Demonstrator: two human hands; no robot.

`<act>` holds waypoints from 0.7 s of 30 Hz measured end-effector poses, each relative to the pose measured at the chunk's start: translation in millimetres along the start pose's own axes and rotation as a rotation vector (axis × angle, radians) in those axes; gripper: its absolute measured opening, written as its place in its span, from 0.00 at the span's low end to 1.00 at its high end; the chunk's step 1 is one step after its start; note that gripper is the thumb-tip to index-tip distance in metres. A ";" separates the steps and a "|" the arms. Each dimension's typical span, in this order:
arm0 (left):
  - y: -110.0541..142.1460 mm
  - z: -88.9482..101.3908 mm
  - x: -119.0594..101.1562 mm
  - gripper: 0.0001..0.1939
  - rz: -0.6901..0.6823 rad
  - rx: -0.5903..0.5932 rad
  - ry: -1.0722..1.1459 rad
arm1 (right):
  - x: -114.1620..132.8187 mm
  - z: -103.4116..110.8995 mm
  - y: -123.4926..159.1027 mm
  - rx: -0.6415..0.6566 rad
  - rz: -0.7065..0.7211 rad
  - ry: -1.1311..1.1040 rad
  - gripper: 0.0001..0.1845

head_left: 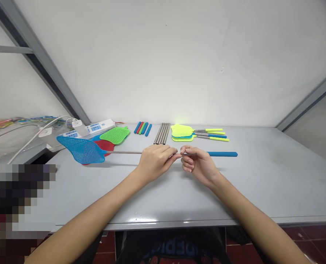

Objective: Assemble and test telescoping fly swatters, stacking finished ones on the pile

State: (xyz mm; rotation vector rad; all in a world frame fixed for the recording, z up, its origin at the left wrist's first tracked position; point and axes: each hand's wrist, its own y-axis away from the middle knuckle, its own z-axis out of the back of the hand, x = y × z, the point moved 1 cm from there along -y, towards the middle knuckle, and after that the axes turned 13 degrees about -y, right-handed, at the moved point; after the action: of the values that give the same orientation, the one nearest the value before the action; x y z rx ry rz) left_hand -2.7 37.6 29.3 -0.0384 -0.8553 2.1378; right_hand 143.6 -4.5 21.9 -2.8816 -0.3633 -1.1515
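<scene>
A long fly swatter with a blue mesh head (80, 149), a thin metal rod and a blue grip (223, 154) lies level across my view, raised above the table. My left hand (157, 159) wraps round the rod near its middle, thumb and fingers pressed together. Close beside it, my right hand (197, 163) pinches the rod just left of the blue grip. Both hands' fingertips nearly touch. Beyond the head, a red swatter head (108, 146) and a green one (116, 135) lie on the table, partly overlapped.
Several metal tubes (163, 132) lie side by side behind my hands. Left of them are several coloured grips (143, 128). Yellow and blue swatters (182, 130) are stacked to the right. Power strips (97, 127) with cables stand on the grey table (262, 176) at the left.
</scene>
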 end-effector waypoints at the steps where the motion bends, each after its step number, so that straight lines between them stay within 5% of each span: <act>1: 0.1 0.0 -0.4 0.14 -0.003 -0.007 -0.002 | 0.2 0.1 0.0 0.014 -0.004 -0.016 0.04; 21: 1.4 3.3 -1.9 0.14 -0.040 -0.055 -0.074 | -5.7 2.0 -2.0 -0.055 0.096 0.230 0.15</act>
State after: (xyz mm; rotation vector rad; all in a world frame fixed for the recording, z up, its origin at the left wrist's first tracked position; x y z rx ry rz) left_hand -3.4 33.8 30.6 0.0298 -0.9503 2.0889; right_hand 140.5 -3.6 16.5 -2.7345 -0.1865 -1.4757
